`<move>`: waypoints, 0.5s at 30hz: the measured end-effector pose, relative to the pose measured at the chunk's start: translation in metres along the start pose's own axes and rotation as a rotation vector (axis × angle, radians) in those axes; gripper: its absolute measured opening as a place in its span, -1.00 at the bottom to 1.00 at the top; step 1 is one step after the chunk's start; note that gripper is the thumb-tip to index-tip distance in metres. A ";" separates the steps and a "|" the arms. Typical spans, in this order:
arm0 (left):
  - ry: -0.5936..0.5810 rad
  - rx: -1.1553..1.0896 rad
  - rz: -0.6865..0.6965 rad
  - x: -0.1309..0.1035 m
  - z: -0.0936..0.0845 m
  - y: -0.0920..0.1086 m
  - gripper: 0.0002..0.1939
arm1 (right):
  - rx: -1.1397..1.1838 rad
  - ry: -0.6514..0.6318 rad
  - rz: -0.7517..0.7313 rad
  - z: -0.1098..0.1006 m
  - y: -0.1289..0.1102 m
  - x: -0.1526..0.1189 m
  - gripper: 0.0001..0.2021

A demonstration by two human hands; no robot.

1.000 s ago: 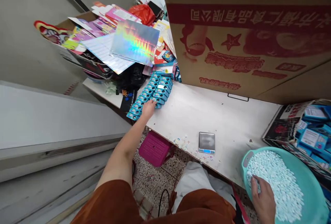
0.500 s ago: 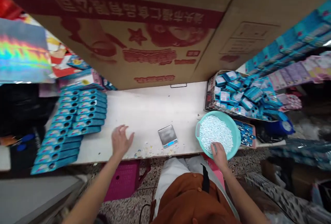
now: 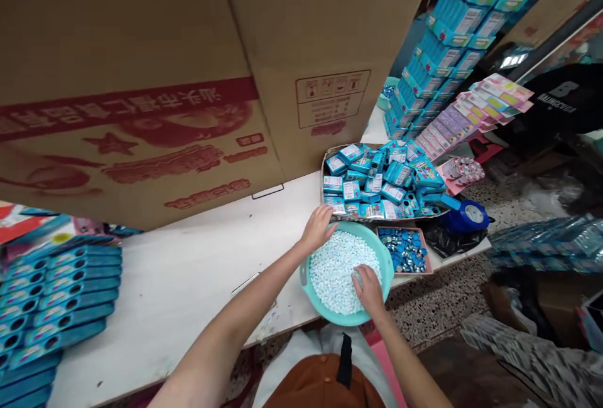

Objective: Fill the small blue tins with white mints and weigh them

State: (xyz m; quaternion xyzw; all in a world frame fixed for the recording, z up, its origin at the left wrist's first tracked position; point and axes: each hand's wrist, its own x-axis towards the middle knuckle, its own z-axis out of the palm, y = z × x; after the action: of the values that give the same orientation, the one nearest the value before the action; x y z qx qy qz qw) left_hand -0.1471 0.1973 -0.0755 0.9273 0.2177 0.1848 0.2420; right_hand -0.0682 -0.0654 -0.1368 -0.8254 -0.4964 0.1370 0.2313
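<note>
My left hand (image 3: 319, 227) is at the upper left rim of a turquoise basin (image 3: 307, 282), close to the blue packets. Its fingers are stretched forward and hold nothing that I can see. Small pale pellets (image 3: 336, 263) fill the basin. Down in the pellets on the basin's right side is my right hand (image 3: 369, 290), its fingers curled together. What lies between those fingers is too small to make out. Part of a small flat scale (image 3: 245, 283) shows beside my left forearm, which covers the rest.
An open carton of small blue packets (image 3: 372, 182) stands behind the basin. To its right lies a shallow box of shiny blue pieces (image 3: 402, 250). A big cardboard box (image 3: 188, 81) rises at the back. Stacked blue display boxes (image 3: 70, 295) stand left, with a blue tape roll (image 3: 471, 214) right.
The view has swung to the right. My left hand has moved from the white table left of the scale across to the basin's rim. My right hand stays in the pellets.
</note>
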 end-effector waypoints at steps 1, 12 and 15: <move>-0.081 0.038 -0.025 0.024 0.007 -0.002 -0.59 | 0.005 0.005 0.005 0.003 0.005 0.009 -0.72; -0.696 0.364 -0.331 0.135 0.041 -0.012 -0.59 | -0.030 0.191 0.068 0.046 0.055 0.053 -0.61; -0.742 0.398 -0.330 0.133 0.049 -0.023 -0.49 | -0.009 0.266 0.176 0.067 0.063 0.052 -0.54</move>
State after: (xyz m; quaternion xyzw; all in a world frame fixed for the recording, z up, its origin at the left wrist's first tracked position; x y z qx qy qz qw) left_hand -0.0213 0.2629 -0.0965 0.9122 0.2923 -0.2466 0.1469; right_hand -0.0265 -0.0278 -0.2269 -0.8776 -0.3875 0.0440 0.2786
